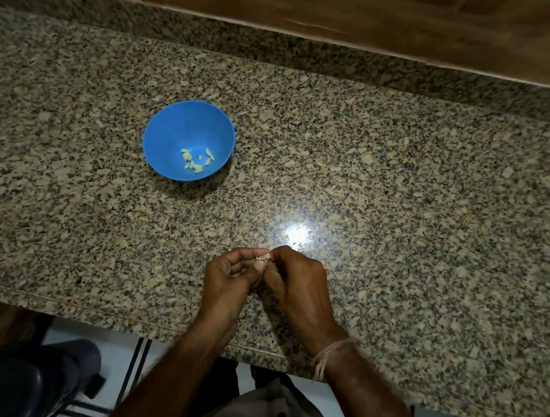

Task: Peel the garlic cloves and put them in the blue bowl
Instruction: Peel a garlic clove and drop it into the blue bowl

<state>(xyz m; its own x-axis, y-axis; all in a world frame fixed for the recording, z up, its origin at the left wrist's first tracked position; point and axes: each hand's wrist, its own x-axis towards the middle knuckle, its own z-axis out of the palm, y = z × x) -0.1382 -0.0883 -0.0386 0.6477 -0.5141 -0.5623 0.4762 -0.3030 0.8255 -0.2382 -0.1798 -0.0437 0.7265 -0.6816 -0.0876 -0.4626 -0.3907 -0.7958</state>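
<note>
Now in hand: we pinch one garlic clove between both hands, low over the granite counter, toward its six o'clock edge.
Left hand: our left hand curls round the clove, with thumb and fingertips clamped on it.
Right hand: our right hand nips the clove's other end with fingers curled tight. We cannot tell whether it has skin or flesh.
Bowl: the blue bowl sits well apart, at about ten o'clock from our hands, with several peeled cloves on its floor.
Handling: we judge the clove light, small and firm, its skin papery and brittle, and the bared flesh likely tacky. It seems best to steady the body with one hand and lift the skin from the tip with a nail.
Risk: so small a piece could pop from the pinch and hide against the speckled stone.
</note>
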